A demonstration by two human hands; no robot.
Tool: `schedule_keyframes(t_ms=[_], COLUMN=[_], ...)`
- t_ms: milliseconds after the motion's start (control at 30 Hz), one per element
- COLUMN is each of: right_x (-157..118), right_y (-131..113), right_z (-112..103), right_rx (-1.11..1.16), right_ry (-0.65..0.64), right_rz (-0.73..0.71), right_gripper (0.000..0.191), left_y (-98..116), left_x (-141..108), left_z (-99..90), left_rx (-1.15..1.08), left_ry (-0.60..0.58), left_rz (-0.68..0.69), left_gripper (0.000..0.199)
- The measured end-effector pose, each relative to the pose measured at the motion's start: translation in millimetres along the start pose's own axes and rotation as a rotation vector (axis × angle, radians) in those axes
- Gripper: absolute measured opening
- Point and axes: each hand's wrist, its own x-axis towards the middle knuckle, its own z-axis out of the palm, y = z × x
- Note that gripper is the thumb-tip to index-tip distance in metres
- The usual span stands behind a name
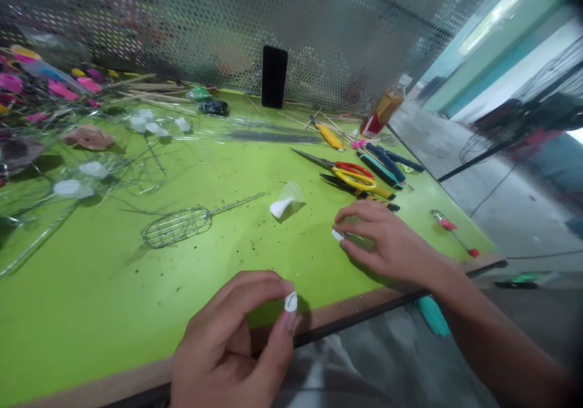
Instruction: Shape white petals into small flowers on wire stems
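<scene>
My left hand [241, 335] pinches a small white piece [291, 302] between thumb and forefinger, just above the table's front edge. To the right, my right hand [382, 238] rests low over the green table with its fingers closed around another small white piece [337, 234]; part of that piece is hidden by the fingers. A white piece with a clear plastic film [286, 200] lies on the table between the hands, farther back. A wire frame shaped like a whisk [177, 227] lies left of it, its twisted stem pointing right.
Red-handled scissors [350, 169], yellow-handled scissors [359, 182] and pliers [380, 168] lie behind my right hand. A phone [274, 77] leans on the perforated metal panel [200, 25]. A bottle [382, 113] stands at the back right. Wires and white pieces [73, 187] clutter the left.
</scene>
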Motion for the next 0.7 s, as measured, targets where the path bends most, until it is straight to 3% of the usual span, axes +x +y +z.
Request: schedule_keyframes(t_ms=[167, 467, 700], right_x=[4.8, 33.3, 48.8], right_y=[0.5, 31.9, 35.1], right_z=[0.3, -11.4, -24.7], right_rx=[0.073, 0.273, 0.231], right_ry=[-0.001, -0.228, -0.42], right_rz=[0.076, -0.004, -0.058], right_gripper=[0.012, 0.008, 0.009], left_y=[0.8, 2.4, 3.3], left_x=[-0.1, 1.3, 2.4], left_z=[1.5, 4.1, 1.3], left_rx=[0.005, -0.033, -0.012], left_ry=[0.025, 0.014, 0.015], left_rz=[0.002, -0.002, 0.02], left_gripper=[0.027, 0.028, 0.027])
